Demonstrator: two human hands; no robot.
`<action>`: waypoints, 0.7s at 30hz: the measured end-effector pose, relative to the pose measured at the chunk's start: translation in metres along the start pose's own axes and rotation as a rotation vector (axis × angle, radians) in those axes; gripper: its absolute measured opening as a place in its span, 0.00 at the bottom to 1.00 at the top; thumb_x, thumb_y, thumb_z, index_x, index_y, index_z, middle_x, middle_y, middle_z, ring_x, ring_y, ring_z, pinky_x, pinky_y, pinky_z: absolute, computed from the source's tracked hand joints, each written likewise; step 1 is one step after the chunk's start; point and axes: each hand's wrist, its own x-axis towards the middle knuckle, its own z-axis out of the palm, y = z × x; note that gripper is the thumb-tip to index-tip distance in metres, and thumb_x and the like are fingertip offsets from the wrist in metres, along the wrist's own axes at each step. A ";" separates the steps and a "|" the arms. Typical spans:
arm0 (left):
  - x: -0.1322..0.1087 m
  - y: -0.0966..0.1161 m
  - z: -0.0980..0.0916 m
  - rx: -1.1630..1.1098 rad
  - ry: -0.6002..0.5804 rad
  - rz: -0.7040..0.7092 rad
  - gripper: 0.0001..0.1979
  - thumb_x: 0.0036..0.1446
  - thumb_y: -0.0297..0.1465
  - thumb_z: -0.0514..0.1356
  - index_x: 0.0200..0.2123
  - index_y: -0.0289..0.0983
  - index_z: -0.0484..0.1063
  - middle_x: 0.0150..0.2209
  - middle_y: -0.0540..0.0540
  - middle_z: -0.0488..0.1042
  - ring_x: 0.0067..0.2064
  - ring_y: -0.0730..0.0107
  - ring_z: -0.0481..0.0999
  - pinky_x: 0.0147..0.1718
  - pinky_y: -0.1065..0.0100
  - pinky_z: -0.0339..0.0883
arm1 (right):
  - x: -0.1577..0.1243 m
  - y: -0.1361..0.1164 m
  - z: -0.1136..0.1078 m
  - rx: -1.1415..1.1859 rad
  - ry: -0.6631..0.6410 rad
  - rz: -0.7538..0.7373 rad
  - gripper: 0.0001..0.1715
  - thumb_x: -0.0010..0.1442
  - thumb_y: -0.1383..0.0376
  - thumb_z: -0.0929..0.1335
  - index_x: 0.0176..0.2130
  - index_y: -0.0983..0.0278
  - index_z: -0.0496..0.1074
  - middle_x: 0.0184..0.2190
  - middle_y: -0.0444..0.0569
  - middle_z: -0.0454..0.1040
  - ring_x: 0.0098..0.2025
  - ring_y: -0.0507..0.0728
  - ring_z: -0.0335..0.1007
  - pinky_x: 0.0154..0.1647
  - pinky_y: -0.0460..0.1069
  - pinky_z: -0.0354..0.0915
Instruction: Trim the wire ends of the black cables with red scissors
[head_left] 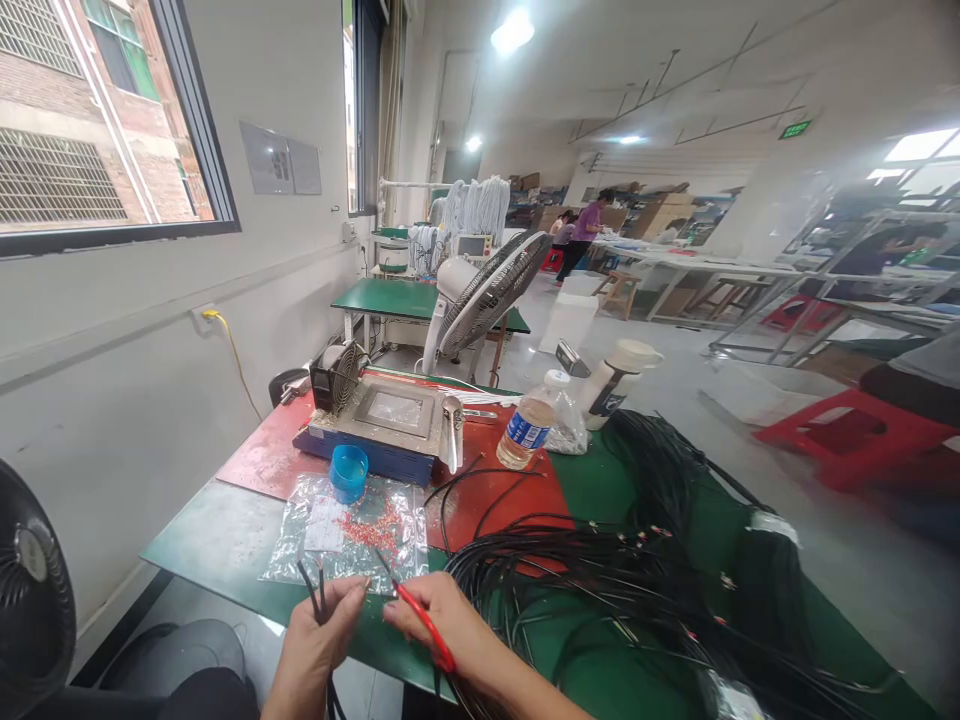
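My left hand (pixel 321 632) is closed around black cables (pixel 318 590); their ends stick up past the fingers and their lengths hang below. A small light-coloured tip shows at its thumb and forefinger. Close beside it, my right hand (pixel 431 612) grips what look like red tweezers (pixel 427 625), with a thin dark point aimed up and left. Just beyond both hands lies a clear plastic bag (pixel 289 545) with many tiny orange-red pieces (pixel 373 527) scattered over it. A blue round cup (pixel 349 474) stands on the bag's far edge.
Behind the bag sits a blue-based metal heating unit (pixel 375 445) with a small black fan (pixel 335 378). A bottle (pixel 527 428) and a white container (pixel 616 385) stand further right. Bundled black cables (pixel 570 565) cover the table's right side. A large fan (pixel 487 300) is beyond; people work far back.
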 end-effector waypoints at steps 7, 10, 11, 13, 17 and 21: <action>-0.013 -0.003 -0.009 -0.063 -0.141 -0.020 0.24 0.32 0.45 0.71 0.28 0.31 0.79 0.12 0.57 0.56 0.16 0.85 0.47 0.16 0.76 0.36 | 0.009 -0.015 0.019 0.537 -0.063 0.143 0.31 0.44 0.41 0.70 0.21 0.67 0.65 0.10 0.37 0.57 0.09 0.44 0.48 0.07 0.41 0.41; -0.019 -0.001 -0.009 -0.073 -0.149 -0.027 0.23 0.32 0.45 0.71 0.27 0.31 0.79 0.13 0.57 0.56 0.16 0.85 0.47 0.16 0.76 0.36 | 0.009 -0.019 0.024 0.554 -0.111 0.123 0.30 0.44 0.42 0.70 0.21 0.66 0.64 0.10 0.36 0.57 0.09 0.44 0.48 0.07 0.41 0.41; -0.021 -0.001 -0.009 -0.078 -0.133 -0.031 0.22 0.32 0.45 0.72 0.27 0.32 0.78 0.13 0.56 0.56 0.16 0.85 0.48 0.16 0.76 0.37 | 0.009 -0.020 0.025 0.542 -0.120 0.111 0.30 0.44 0.43 0.70 0.21 0.66 0.64 0.10 0.36 0.57 0.09 0.44 0.49 0.07 0.41 0.41; -0.023 -0.003 -0.009 -0.086 -0.093 -0.031 0.21 0.31 0.44 0.72 0.25 0.33 0.78 0.13 0.56 0.58 0.17 0.85 0.50 0.16 0.77 0.39 | 0.007 -0.020 0.026 0.497 -0.113 0.080 0.29 0.45 0.43 0.71 0.21 0.67 0.64 0.11 0.36 0.58 0.10 0.44 0.50 0.09 0.41 0.43; -0.025 -0.006 -0.009 -0.093 -0.060 -0.021 0.21 0.30 0.43 0.72 0.24 0.33 0.78 0.15 0.51 0.65 0.17 0.82 0.54 0.17 0.76 0.43 | 0.003 -0.020 0.027 0.414 -0.074 0.030 0.29 0.42 0.45 0.73 0.21 0.67 0.65 0.11 0.36 0.59 0.11 0.44 0.51 0.11 0.41 0.48; -0.030 -0.003 -0.009 -0.104 -0.139 0.021 0.18 0.35 0.42 0.71 0.24 0.33 0.77 0.20 0.47 0.71 0.19 0.79 0.57 0.17 0.74 0.46 | 0.001 -0.019 0.029 0.567 -0.175 0.141 0.27 0.45 0.47 0.71 0.19 0.67 0.64 0.10 0.37 0.58 0.11 0.43 0.51 0.10 0.40 0.46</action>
